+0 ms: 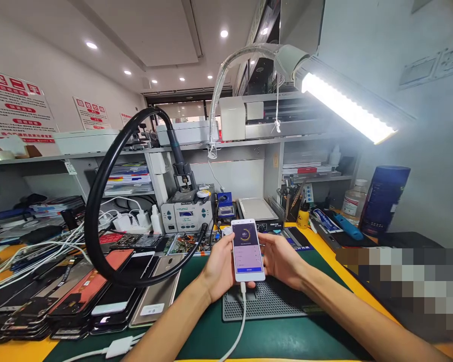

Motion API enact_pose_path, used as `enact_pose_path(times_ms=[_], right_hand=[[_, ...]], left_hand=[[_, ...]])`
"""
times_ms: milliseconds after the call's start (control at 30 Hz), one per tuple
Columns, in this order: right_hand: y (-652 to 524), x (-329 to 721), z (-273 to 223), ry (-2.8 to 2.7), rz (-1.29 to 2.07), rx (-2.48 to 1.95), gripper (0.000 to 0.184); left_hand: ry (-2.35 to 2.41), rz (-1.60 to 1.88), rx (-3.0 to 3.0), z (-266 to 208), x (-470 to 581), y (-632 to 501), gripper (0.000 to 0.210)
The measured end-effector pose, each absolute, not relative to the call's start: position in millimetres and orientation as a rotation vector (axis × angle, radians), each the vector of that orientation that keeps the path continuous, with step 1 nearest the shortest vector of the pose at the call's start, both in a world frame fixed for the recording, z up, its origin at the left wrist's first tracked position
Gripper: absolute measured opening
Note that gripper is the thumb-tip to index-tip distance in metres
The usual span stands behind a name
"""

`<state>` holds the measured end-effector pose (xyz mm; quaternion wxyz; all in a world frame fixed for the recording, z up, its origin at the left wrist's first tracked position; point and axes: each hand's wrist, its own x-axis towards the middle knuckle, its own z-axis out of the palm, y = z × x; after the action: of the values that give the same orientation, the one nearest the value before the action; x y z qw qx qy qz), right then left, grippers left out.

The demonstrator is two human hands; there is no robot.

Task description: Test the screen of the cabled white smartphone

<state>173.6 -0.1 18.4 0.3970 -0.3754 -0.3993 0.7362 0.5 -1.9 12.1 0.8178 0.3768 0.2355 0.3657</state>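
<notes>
A white smartphone [248,254] is held upright between both hands, its lit screen facing me with a round gauge at the top and a blue bar near the bottom. My left hand [218,269] is closed around its left edge. On the opposite edge, the fingers of my right hand [281,254] grip the phone, partly hidden behind it. Into the phone's lower end runs a white charging cable [243,311], which hangs down toward the front. Below the phone lies a grey perforated pad [283,301] on a green mat [287,339].
At left, stacks of phones and phone parts [86,291] cover the bench under a thick black hose [94,241]. A soldering station [186,213] stands behind. Overhead hangs a lit lamp [347,108]. Bottles [355,201] and a dark blue canister [385,201] stand at right.
</notes>
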Motion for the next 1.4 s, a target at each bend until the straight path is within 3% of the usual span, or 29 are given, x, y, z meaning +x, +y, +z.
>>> enact_pose_path(times_ms=[833,1167,1400], right_hand=[[1.2,174.6,15.8,-1.043,1.845,-0.938,0.037],[1.6,174.6,17.1,-1.003,1.860,-0.907,0.029],[3.8,176.9,13.5,-1.039,1.876,-0.892,0.035]], left_hand=[[0.517,0.779,0.769,13.4,-0.1,-1.9,0.054],[0.529,0.797,0.776,13.0,0.2,-3.7,0.052],[0.508,0.789,0.771,14.7,1.0,-3.4,0.049]])
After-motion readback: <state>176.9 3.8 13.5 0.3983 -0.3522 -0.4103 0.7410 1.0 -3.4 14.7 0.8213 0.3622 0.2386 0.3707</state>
